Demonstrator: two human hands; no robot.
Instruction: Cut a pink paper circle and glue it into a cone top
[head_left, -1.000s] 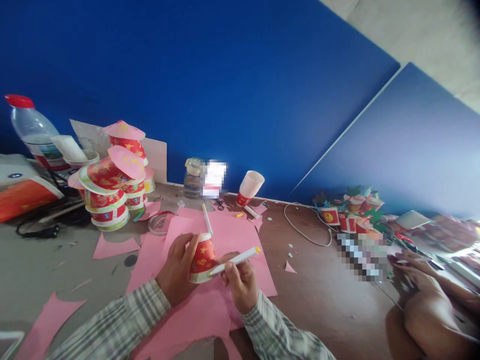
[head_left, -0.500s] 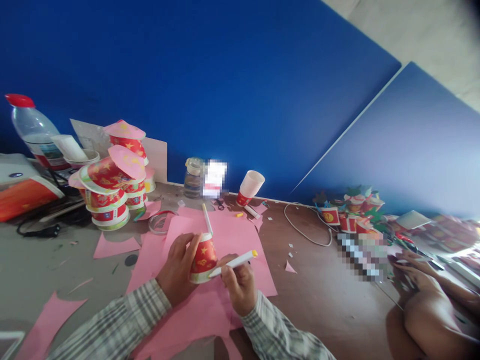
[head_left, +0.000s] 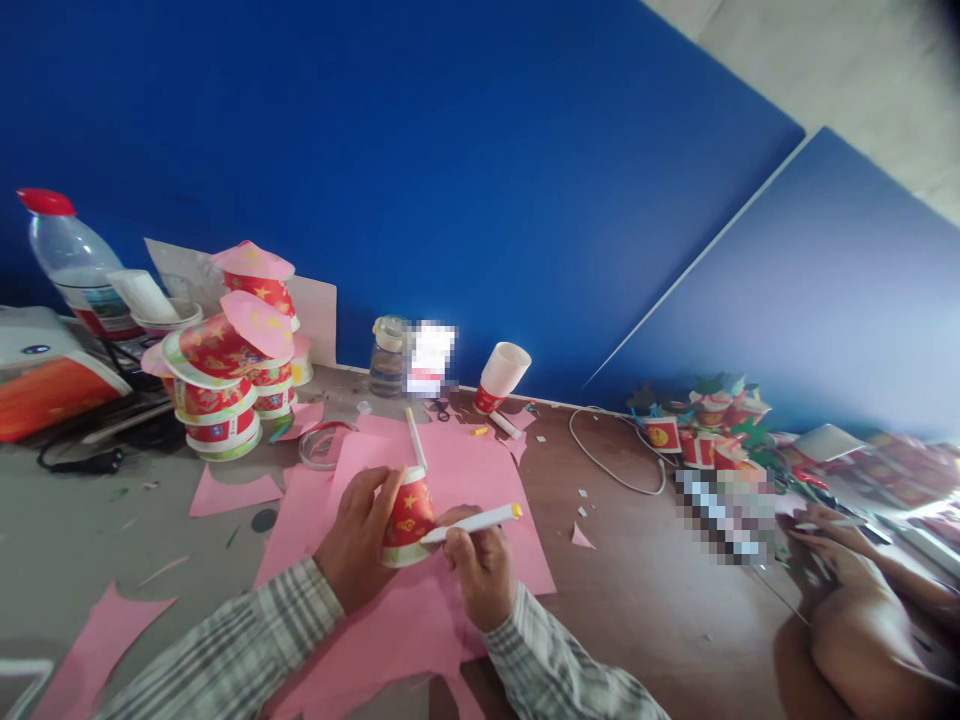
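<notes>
Two blue panels (head_left: 420, 150) stand behind your table (head_left: 637, 600). Near the middle you hold one red cup (head_left: 410, 520), wide rim down, over pink paper (head_left: 491, 480). Your left hand (head_left: 358, 535) wraps its left side, fingers close together and curved against the wall. Your right hand (head_left: 482, 570) pinches one white marker (head_left: 480, 520) between thumb and forefinger; the marker's tip is at the cup's right side, low down, and you cannot tell whether it touches. Just beyond the cup lies one slanting pen (head_left: 415, 438); farther right are one yellow cap (head_left: 480, 431) and one white stick (head_left: 505, 425). Far, by the panel, stand one jar (head_left: 388, 360) and one tilted paper cup (head_left: 504, 375). To the left, two rings (head_left: 327, 445) overlap, and hatted cups (head_left: 225, 345) pile up, too overlapped to count. Far left is one bottle (head_left: 75, 260); nearer, one black plug (head_left: 105, 461). On the right, one cable (head_left: 626, 483) loops, and a co-worker's hand (head_left: 844, 550) shows beyond.
</notes>
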